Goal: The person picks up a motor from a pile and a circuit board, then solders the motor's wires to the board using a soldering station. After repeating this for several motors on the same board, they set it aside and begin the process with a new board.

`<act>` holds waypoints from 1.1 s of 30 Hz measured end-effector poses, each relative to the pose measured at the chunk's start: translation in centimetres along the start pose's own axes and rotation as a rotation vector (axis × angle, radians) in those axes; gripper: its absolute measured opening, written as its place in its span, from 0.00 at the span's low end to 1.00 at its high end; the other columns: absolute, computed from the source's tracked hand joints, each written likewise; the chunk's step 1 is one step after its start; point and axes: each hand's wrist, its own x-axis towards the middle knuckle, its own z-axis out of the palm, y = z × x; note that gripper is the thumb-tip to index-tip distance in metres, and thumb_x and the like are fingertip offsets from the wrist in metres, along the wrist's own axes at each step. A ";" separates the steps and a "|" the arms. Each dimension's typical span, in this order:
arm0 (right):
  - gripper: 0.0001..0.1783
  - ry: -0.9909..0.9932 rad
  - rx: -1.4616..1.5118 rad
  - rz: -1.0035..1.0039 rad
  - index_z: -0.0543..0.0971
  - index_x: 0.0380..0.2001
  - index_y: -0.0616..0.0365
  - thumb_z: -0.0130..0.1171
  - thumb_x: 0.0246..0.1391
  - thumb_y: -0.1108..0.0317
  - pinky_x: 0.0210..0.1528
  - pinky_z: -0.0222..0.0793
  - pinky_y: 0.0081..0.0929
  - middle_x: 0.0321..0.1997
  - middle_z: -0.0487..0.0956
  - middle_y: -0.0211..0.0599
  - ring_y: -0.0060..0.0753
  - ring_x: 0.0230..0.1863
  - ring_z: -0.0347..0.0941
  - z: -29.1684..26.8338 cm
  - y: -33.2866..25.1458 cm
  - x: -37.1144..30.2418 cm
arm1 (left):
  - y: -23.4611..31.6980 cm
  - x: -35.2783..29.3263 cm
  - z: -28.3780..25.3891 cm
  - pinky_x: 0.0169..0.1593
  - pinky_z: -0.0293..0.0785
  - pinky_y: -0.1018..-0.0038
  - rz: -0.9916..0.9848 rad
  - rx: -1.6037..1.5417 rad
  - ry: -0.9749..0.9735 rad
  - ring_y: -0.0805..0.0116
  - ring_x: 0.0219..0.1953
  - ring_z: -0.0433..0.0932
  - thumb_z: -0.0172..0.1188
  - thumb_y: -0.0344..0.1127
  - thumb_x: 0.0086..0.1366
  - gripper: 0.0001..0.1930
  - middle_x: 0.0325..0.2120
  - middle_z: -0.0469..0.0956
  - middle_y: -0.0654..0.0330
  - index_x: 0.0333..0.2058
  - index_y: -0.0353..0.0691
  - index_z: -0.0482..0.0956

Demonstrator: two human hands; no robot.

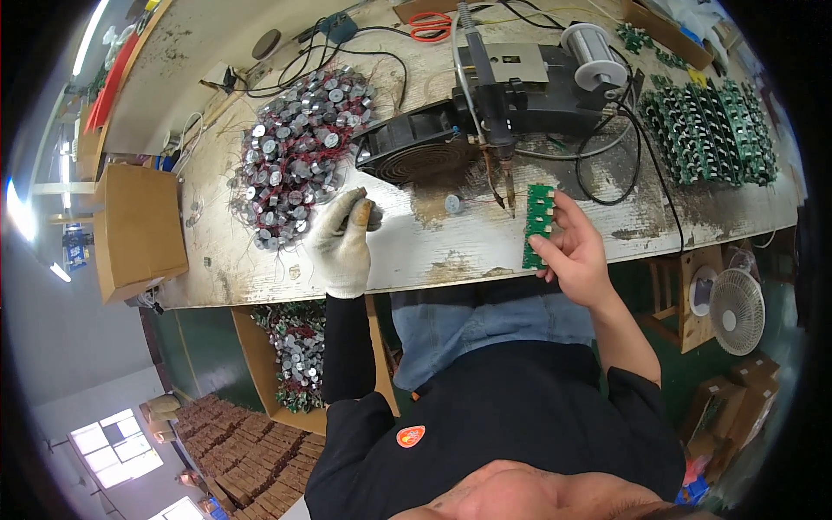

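Hands: gloved left (pixel 345 238) pinches coil (pixel 371 215), right (pixel 579 251) holds green board (pixel 537 225).

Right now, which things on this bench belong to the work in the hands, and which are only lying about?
In use:
- left hand, gloved, grip on a small round part
- right hand, holding a green board
- soldering tips by the board
- pile of round parts

Lying about:
- orange scissors
- cardboard box
- white fan
- solder spool

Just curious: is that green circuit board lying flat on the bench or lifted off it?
Lifted: the right hand holds the green circuit board upright above the workbench edge.
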 end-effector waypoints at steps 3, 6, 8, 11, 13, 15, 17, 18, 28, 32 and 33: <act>0.36 -0.036 0.011 -0.001 0.53 0.64 0.66 0.57 0.55 0.78 0.20 0.67 0.14 0.53 0.71 0.46 0.18 0.25 0.72 0.1 -0.1 0.1 | 0.6 -1.8 1.2 0.34 0.77 0.78 -0.184 -0.205 0.007 0.72 0.27 0.79 0.60 0.26 0.63 0.10 0.28 0.80 0.56 0.40 0.25 0.78; 0.36 -0.045 -0.008 0.007 0.54 0.64 0.65 0.57 0.55 0.78 0.20 0.67 0.14 0.52 0.71 0.45 0.18 0.25 0.72 0.4 -0.3 0.2 | 0.1 -2.9 2.0 0.35 0.77 0.78 -0.173 -0.176 -0.044 0.71 0.28 0.79 0.63 0.27 0.61 0.11 0.29 0.80 0.55 0.41 0.26 0.77; 0.36 -0.070 0.001 0.007 0.54 0.64 0.65 0.57 0.55 0.78 0.20 0.67 0.14 0.52 0.71 0.45 0.17 0.24 0.72 0.2 -0.1 0.3 | 0.3 -3.3 2.5 0.37 0.76 0.79 -0.087 -0.043 -0.098 0.72 0.30 0.79 0.63 0.26 0.60 0.10 0.30 0.80 0.56 0.39 0.26 0.77; 0.36 -0.063 0.010 -0.001 0.54 0.64 0.66 0.57 0.55 0.78 0.19 0.67 0.14 0.52 0.72 0.46 0.18 0.25 0.73 0.1 0.0 0.3 | 0.1 -2.5 2.8 0.34 0.74 0.80 0.153 0.183 -0.072 0.73 0.29 0.78 0.67 0.24 0.54 0.10 0.30 0.79 0.59 0.36 0.31 0.80; 0.36 -0.048 0.002 0.000 0.54 0.63 0.66 0.57 0.55 0.79 0.19 0.67 0.14 0.52 0.72 0.47 0.18 0.25 0.73 0.0 0.1 0.2 | 0.5 -1.6 2.9 0.34 0.74 0.79 0.269 0.296 -0.067 0.71 0.30 0.78 0.67 0.23 0.53 0.10 0.31 0.79 0.57 0.35 0.33 0.80; 0.36 -0.029 -0.001 0.001 0.54 0.63 0.67 0.57 0.55 0.79 0.19 0.67 0.14 0.52 0.71 0.47 0.18 0.25 0.73 0.0 0.1 0.2 | 1.2 -1.3 2.9 0.34 0.75 0.75 0.377 0.447 -0.062 0.65 0.29 0.79 0.67 0.23 0.52 0.10 0.31 0.79 0.54 0.34 0.34 0.80; 0.36 -0.040 0.004 -0.001 0.54 0.63 0.67 0.57 0.55 0.79 0.19 0.67 0.14 0.52 0.71 0.48 0.19 0.25 0.73 -0.1 0.0 0.2 | 1.0 -1.0 2.7 0.34 0.75 0.74 0.420 0.503 -0.060 0.64 0.29 0.79 0.66 0.24 0.52 0.09 0.31 0.79 0.54 0.34 0.34 0.80; 0.36 -0.039 0.003 -0.001 0.54 0.63 0.67 0.57 0.55 0.79 0.19 0.67 0.14 0.52 0.71 0.48 0.19 0.25 0.73 -0.2 0.0 0.2 | 0.9 -0.9 2.7 0.34 0.75 0.73 0.462 0.556 -0.058 0.63 0.29 0.79 0.66 0.24 0.53 0.09 0.30 0.79 0.53 0.34 0.34 0.79; 0.39 -0.048 -0.022 0.045 0.52 0.65 0.65 0.56 0.53 0.82 0.21 0.70 0.17 0.52 0.71 0.50 0.24 0.26 0.75 0.5 -0.4 0.1 | 1.9 -6.0 6.8 0.32 0.70 0.77 -0.231 -0.200 -0.236 0.73 0.28 0.74 0.57 0.27 0.63 0.06 0.28 0.73 0.58 0.36 0.28 0.78; 0.39 -0.081 0.031 0.062 0.51 0.66 0.63 0.54 0.53 0.84 0.20 0.73 0.18 0.49 0.73 0.52 0.26 0.25 0.76 1.0 -0.6 -0.2 | 3.0 -6.2 8.2 0.34 0.69 0.78 -0.349 -0.117 -0.350 0.73 0.30 0.74 0.56 0.29 0.64 0.08 0.28 0.73 0.59 0.36 0.29 0.78; 0.39 -0.079 0.024 0.072 0.51 0.66 0.63 0.54 0.53 0.84 0.20 0.73 0.18 0.49 0.73 0.52 0.26 0.25 0.76 1.1 -0.7 -0.2 | 2.7 -6.2 8.5 0.34 0.69 0.78 -0.360 -0.125 -0.349 0.73 0.30 0.74 0.56 0.29 0.64 0.08 0.28 0.73 0.59 0.36 0.29 0.78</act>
